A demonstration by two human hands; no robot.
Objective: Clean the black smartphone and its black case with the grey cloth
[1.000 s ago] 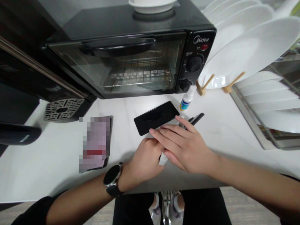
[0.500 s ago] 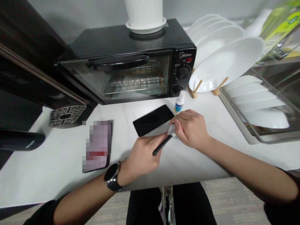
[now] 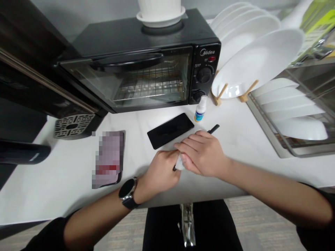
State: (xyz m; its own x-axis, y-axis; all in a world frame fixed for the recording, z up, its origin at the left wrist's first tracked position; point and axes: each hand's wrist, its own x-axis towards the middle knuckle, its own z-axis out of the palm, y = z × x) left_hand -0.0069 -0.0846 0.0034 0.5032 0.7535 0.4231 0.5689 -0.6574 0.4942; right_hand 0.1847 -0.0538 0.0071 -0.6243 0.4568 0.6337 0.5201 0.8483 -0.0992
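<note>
Above the counter's front part, my two hands meet closed around a slim black stick. My left hand (image 3: pixel 163 170), with a watch (image 3: pixel 127 188) on its wrist, grips near one end of the black stick (image 3: pixel 214 128). My right hand (image 3: pixel 202 153) is wrapped over its middle with a white cloth (image 3: pixel 179 163) pinched under the fingers. The stick's other end juts out beyond my right knuckles; fingers hide the rest, so its exact kind is unclear. Just past the hands lies a black phone (image 3: pixel 170 130), flat and dark-screened. A small white spray bottle (image 3: pixel 200 109) stands upright beside it.
A black toaster oven (image 3: pixel 125 89) stands behind, with a white pot (image 3: pixel 160 10) on top. White plates (image 3: pixel 258 64) lean in wooden holders at right, near a metal dish rack (image 3: pixel 272 139) of bowls. Another phone (image 3: pixel 121 153), partly blurred, lies left by a drip tray (image 3: pixel 74 125).
My right hand has slid left and nearer me along the stick, towards my left hand. The stick's far end now shows past the right hand. The view has shifted slightly.
</note>
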